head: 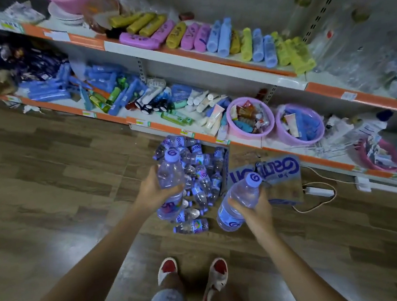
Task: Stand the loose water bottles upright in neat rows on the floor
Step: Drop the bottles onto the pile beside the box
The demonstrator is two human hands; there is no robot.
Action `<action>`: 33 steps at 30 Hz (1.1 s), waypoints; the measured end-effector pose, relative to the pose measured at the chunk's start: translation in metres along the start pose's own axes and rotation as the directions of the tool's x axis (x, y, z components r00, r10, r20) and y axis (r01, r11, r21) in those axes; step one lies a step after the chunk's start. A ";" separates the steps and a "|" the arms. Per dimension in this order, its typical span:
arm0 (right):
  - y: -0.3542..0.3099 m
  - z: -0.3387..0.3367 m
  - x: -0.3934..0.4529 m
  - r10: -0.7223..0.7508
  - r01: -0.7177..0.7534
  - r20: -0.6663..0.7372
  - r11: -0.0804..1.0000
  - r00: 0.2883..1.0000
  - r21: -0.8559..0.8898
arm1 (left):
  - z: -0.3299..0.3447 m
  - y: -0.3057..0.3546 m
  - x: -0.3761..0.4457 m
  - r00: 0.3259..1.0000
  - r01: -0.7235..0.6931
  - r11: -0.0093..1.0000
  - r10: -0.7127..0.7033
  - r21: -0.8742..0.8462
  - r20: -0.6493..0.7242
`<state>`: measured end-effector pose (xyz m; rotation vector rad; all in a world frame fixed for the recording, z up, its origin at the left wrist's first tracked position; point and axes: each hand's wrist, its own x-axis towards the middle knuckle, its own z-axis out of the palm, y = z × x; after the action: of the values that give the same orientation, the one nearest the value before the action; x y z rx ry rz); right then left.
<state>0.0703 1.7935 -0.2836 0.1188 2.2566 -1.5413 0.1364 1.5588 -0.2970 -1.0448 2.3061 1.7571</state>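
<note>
My left hand (153, 189) grips a clear water bottle (169, 178) with a purple cap, held upright above the floor. Another such bottle (238, 201) is in my right hand (254, 210), tilted with its cap up and to the right. Between and beyond my hands lies a heap of loose small water bottles (198, 174) on the wooden floor, most on their sides. One small bottle (192, 226) lies alone nearest to me.
A flattened cardboard carton (279, 181) lies right of the heap. A white power strip with its cord (318, 191) sits beyond it. Low shop shelves (191, 136) with goods and pink tubs (250, 116) run behind. My feet in slippers (193, 278) stand below.
</note>
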 end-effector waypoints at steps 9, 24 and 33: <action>0.226 0.091 0.144 0.101 -0.100 -0.002 0.989 0.995 0.107 | 0.117 -0.199 0.149 0.997 0.058 0.992 -0.063 -0.115 -0.043; 0.458 0.220 0.389 0.110 0.067 0.369 0.898 0.923 -0.435 | 0.253 -0.414 0.358 0.980 -0.154 0.751 0.032 0.643 0.198; 0.466 0.232 0.395 0.272 -0.209 0.217 0.939 0.938 -0.274 | 0.242 -0.412 0.375 0.999 -0.036 0.856 0.034 0.516 0.014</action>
<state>-0.0909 1.7017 -0.9105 0.1182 2.1188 -1.0731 -0.0119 1.5429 -0.8863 -0.8920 2.5831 1.0285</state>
